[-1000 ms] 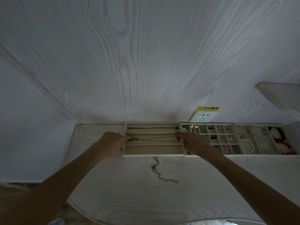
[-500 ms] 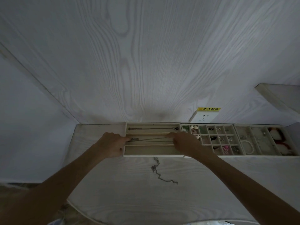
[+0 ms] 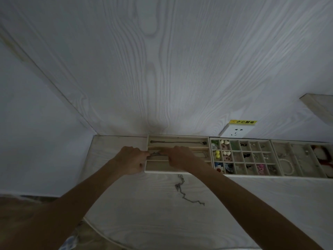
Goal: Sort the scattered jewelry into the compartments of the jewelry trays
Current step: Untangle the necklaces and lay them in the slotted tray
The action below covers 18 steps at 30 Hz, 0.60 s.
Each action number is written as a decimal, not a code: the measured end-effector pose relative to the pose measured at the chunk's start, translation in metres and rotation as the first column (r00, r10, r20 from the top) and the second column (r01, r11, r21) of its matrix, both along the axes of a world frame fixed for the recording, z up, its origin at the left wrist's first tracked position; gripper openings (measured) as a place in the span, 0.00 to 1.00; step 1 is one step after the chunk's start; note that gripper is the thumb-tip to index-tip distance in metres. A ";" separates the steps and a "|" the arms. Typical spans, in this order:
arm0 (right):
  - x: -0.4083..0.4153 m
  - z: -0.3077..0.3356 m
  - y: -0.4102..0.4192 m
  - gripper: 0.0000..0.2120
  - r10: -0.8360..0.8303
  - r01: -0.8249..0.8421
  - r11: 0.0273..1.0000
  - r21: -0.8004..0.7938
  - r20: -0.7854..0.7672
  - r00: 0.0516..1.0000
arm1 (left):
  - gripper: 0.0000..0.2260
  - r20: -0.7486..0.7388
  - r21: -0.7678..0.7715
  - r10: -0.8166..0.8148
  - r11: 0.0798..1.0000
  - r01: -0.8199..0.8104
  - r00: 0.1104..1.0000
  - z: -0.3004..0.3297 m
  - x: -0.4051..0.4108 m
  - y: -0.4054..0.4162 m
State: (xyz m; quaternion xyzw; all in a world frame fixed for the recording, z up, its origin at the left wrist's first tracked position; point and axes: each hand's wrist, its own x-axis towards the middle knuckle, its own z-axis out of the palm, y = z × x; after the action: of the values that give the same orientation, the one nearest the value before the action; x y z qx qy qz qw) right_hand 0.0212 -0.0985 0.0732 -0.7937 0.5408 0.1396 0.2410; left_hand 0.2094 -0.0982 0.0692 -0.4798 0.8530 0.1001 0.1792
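A beige long-slot tray (image 3: pixel 178 137) stands against the wall. Its back slot holds a laid-out chain (image 3: pixel 177 142). Both my hands work over the middle slot: my left hand (image 3: pixel 130 159) at the tray's left end and my right hand (image 3: pixel 181 157) close beside it each pinch a thin dark necklace (image 3: pixel 158 154), whose short visible stretch runs between them. The necklace's far end (image 3: pixel 205 154) lies at the right of the slot. The front slot (image 3: pixel 156 166) looks bare. Another dark chain (image 3: pixel 185 193) lies loose on the tabletop in front of the tray.
A grid tray (image 3: pixel 240 175) with small earrings and charms adjoins on the right, then a tray (image 3: pixel 290 144) with a pearl bracelet (image 3: pixel 287 166) and red items. A wall socket (image 3: pixel 235 131) sits behind. The table's curved front edge (image 3: pixel 108 239) is at lower left.
My right hand has slid left along the middle slot, from the tray's right end to close beside my left hand. My left hand has stayed put.
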 end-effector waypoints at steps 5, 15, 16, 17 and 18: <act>0.000 -0.005 -0.005 0.23 -0.004 0.005 1.000 0.012 -0.036 0.999 | 0.19 0.019 0.006 -0.009 1.000 0.008 1.000 -0.002 -0.001 -0.004; -0.004 0.005 -0.008 0.22 -0.061 0.061 0.998 0.004 0.062 0.996 | 0.20 -0.003 0.026 0.014 1.000 -0.013 1.000 0.003 -0.003 -0.006; -0.007 0.011 -0.006 0.21 -0.072 0.073 0.997 -0.005 0.088 0.993 | 0.20 -0.017 0.014 0.027 1.000 -0.027 0.999 0.007 -0.004 -0.005; -0.012 0.018 -0.004 0.19 -0.077 0.080 0.997 -0.018 0.113 0.991 | 0.20 -0.036 -0.017 0.044 0.999 -0.045 0.998 0.012 -0.005 -0.003; -0.017 0.024 0.000 0.19 -0.085 0.090 0.996 -0.030 0.137 0.987 | 0.20 -0.072 -0.054 0.069 0.996 -0.073 0.995 0.017 -0.007 0.001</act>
State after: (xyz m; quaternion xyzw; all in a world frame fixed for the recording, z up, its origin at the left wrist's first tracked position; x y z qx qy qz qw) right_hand 0.0038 -0.0986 0.0977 -0.7811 0.5599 0.0649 0.2688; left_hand 0.2025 -0.0967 0.0860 -0.5108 0.8438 0.0989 0.1316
